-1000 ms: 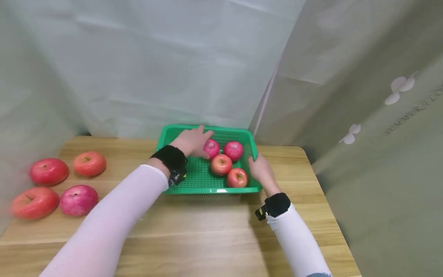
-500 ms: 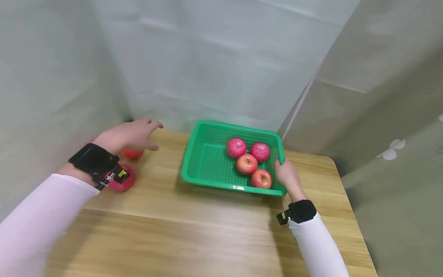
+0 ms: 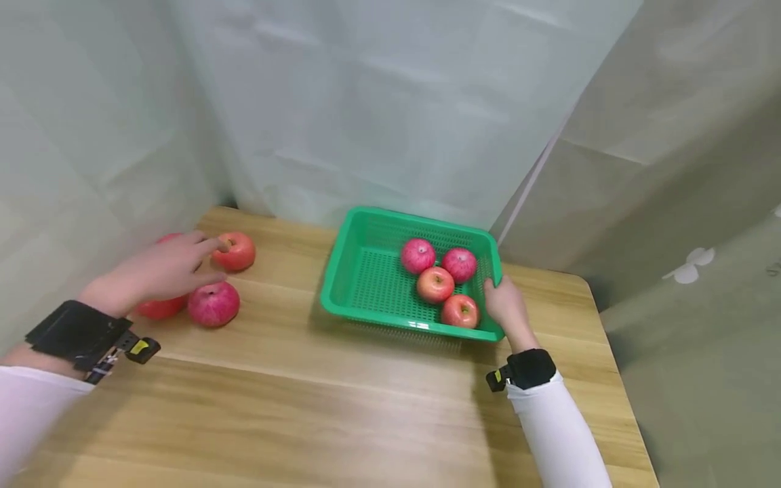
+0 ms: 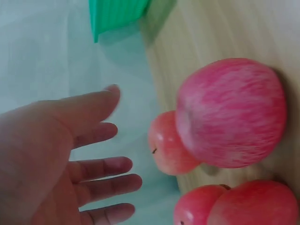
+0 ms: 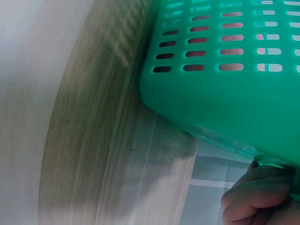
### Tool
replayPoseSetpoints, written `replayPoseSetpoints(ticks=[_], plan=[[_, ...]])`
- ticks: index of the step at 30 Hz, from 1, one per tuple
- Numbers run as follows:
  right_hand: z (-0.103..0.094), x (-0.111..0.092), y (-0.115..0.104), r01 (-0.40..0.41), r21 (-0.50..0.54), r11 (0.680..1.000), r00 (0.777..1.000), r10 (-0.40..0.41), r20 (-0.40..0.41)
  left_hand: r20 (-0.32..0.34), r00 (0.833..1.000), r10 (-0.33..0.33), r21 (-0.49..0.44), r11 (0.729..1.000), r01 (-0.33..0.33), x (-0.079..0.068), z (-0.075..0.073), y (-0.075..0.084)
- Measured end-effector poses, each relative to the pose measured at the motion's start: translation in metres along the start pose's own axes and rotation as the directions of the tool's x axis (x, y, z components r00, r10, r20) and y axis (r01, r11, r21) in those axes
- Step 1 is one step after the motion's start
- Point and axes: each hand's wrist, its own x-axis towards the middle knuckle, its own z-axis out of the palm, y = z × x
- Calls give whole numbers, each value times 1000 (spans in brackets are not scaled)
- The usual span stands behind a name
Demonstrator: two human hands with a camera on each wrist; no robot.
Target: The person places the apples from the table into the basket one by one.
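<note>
My left hand [image 3: 161, 268] hovers over the apples at the table's left, fingers extended and nothing held. In the left wrist view, the palm [image 4: 37, 159] stays apart from a streaked pink apple [image 4: 232, 112] and an orange-red apple [image 4: 168, 145]. Two redder apples are partly hidden under or behind the hand in the head view, one being the red apple [image 3: 161, 309]. My right hand [image 3: 508, 305] grips the right rim of a green plastic basket [image 3: 332, 285], thumb over the edge. Inside, pink apples [image 3: 417, 256] and orange-red apples [image 3: 436, 285] gather toward the right side.
The wooden table [image 3: 274, 400] stretches in front of the basket and between it and the loose apples. A pale cloth curtain [image 3: 366, 122] hangs close behind the basket and along both sides of the table.
My left hand has left the basket and travelled left to above the loose apples. The head view has turned left. My right hand keeps its grip on the rim.
</note>
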Motion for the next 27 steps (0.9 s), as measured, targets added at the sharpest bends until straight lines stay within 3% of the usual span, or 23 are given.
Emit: replayPoseSetpoints(ticks=[5,12,27], plan=[[-1,-1,2,-15,-19,1000,1000,15,-7,26,999,26,11,1000,-26,-2,9,4],[5,5,-7,8,-1,1000,1000,-8,-1,53,999,-9,14,1000,8,-15,20,-6],[-1,3,-5,-25,-3,1000,1000,25,1,44,999,16,2,1000,-16,-15,37,-14]])
